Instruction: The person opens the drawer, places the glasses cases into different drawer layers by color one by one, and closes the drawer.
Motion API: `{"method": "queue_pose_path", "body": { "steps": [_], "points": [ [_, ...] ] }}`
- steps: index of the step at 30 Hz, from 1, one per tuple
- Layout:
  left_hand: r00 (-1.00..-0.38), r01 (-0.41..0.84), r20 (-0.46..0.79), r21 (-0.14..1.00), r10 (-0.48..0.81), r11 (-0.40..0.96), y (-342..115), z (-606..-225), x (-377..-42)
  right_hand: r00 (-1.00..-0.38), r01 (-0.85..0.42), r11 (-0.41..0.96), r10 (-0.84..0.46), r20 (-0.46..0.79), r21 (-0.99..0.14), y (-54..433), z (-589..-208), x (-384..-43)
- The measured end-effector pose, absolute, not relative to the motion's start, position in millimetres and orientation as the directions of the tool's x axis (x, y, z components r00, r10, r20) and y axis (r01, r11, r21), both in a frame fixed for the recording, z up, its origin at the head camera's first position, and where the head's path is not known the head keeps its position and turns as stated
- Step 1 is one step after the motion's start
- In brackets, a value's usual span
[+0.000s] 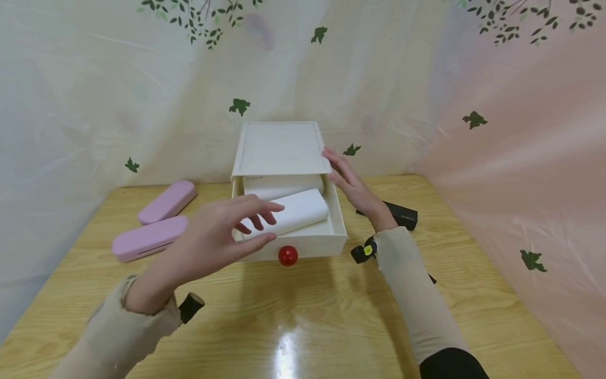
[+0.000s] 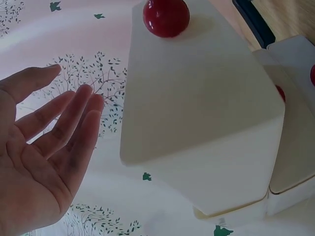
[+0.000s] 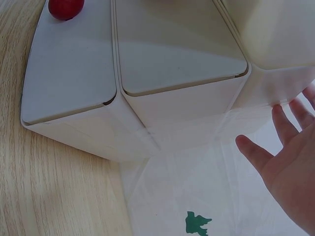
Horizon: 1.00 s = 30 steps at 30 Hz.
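A white drawer unit (image 1: 284, 147) stands against the back curtain, its top drawer (image 1: 260, 253) pulled out by a red knob (image 1: 288, 256). Two white elongated cases lie inside, a front case (image 1: 303, 208) set at a slant and a rear case (image 1: 284, 185) behind it. My left hand (image 1: 213, 231) hovers over the drawer's left front with relaxed fingers, hiding part of the front case. Its palm is empty in the left wrist view, beside the drawer front (image 2: 202, 108). Fingers of my right hand (image 1: 355, 192) rest on the unit's upper right side (image 3: 266, 88).
Two lilac cases, an upper case (image 1: 167, 202) and a lower case (image 1: 150, 238), lie on the wooden table (image 1: 307, 316) at left. A black case (image 1: 402, 215) lies right of the unit, partly behind my right wrist. Two lower drawers (image 3: 182, 49) show in the right wrist view.
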<state>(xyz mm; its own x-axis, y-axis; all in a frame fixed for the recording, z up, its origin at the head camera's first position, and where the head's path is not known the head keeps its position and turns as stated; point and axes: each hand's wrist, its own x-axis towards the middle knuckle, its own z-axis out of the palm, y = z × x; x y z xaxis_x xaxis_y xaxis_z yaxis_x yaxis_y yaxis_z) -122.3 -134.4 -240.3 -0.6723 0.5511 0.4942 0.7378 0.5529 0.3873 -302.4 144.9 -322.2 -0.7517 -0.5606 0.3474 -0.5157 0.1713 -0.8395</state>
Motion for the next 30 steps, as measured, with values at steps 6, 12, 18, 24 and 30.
{"method": "queue_pose_path", "body": {
  "steps": [6,12,18,24,30],
  "points": [
    [-0.662,0.750,0.503,0.451,0.556,0.485,-135.1,-246.6,-116.4,-0.746,-0.526,0.170,-0.563,0.356,-0.833,144.6,-323.4,-302.1],
    [-0.669,0.742,0.492,0.492,0.558,0.456,-136.7,-252.5,-113.6,-0.728,-0.547,0.144,-0.569,0.383,-0.825,144.9,-324.9,-301.5],
    [-0.695,0.713,0.464,0.546,0.549,0.441,-140.5,-258.3,-109.8,-0.729,-0.545,0.142,-0.566,0.384,-0.826,145.0,-324.4,-300.8],
    [-0.738,0.660,0.431,0.622,0.519,0.422,-144.7,-265.8,-106.6,-0.728,-0.553,0.137,-0.559,0.397,-0.822,145.0,-326.3,-303.3],
    [-0.758,0.633,0.439,0.672,0.482,0.383,-146.9,-277.9,-104.2,-0.720,-0.561,0.130,-0.564,0.404,-0.818,145.4,-327.9,-304.1]
  ]
}}
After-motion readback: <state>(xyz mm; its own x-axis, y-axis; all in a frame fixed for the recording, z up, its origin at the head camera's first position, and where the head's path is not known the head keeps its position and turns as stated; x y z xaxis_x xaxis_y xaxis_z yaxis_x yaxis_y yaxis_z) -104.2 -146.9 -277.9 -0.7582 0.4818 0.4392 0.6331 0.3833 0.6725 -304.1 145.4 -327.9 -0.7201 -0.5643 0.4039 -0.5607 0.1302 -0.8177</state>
